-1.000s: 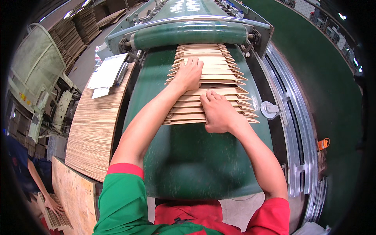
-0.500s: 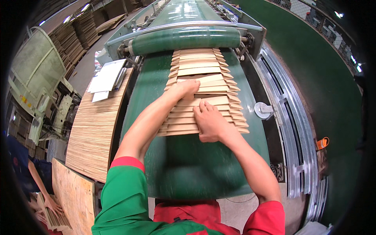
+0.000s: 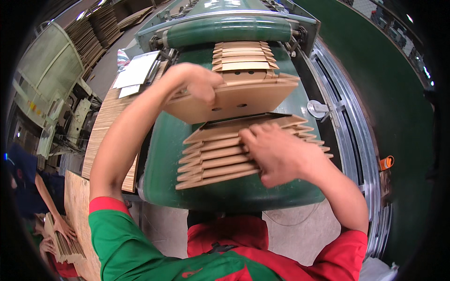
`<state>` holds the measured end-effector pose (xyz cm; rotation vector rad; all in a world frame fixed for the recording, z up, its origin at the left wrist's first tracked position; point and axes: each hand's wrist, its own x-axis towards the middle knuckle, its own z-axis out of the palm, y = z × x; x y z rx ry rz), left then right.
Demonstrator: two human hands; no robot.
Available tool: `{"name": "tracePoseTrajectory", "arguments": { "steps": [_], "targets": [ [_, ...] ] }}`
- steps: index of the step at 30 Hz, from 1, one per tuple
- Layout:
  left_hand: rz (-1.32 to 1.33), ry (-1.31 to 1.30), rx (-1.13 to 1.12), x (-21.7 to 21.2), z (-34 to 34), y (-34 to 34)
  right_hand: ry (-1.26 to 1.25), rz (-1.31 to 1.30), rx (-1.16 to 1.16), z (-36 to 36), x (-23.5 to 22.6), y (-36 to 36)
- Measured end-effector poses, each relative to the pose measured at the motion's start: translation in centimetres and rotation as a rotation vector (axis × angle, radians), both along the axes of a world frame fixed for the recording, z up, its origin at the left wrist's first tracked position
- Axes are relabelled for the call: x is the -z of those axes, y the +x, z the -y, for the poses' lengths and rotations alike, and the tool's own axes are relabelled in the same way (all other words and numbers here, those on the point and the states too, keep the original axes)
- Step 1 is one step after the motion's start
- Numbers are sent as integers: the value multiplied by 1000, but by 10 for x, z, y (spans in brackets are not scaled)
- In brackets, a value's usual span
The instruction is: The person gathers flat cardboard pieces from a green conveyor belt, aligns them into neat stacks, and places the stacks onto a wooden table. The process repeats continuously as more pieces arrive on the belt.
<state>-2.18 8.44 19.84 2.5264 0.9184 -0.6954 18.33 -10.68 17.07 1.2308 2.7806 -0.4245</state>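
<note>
Shingled brown cardboard blanks (image 3: 220, 159), front lifted

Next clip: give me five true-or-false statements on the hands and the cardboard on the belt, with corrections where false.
1. The left hand lifts a bundle of flat brown cardboard blanks off the green conveyor belt. True.
2. The right hand hangs free above the belt. False: it presses on the overlapped row of flat cardboard blanks.
3. More blanks lie near the green roller. True.
4. White paper sheets lie to the person's right of the belt. False: they lie to the left.
5. No one else is in view. False: a co-worker's hand handles cardboard at lower left.
</note>
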Motion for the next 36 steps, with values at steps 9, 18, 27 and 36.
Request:
{"name": "tracePoseTrajectory", "arguments": {
  "steps": [9,18,27,36],
  "targets": [
    [216,374,-317,21,-69,8,222,27,149,-98,9,-11],
    [306,416,-138,44,-48,7,308,-4,76,-89,9,-13],
    [401,238,-19,47,-17,-7,694,-138,28,-96,3,-16],
    [1126,-75,-126,-51,21,-114,298,-79,103,-107,9,-19]
  ]
}}
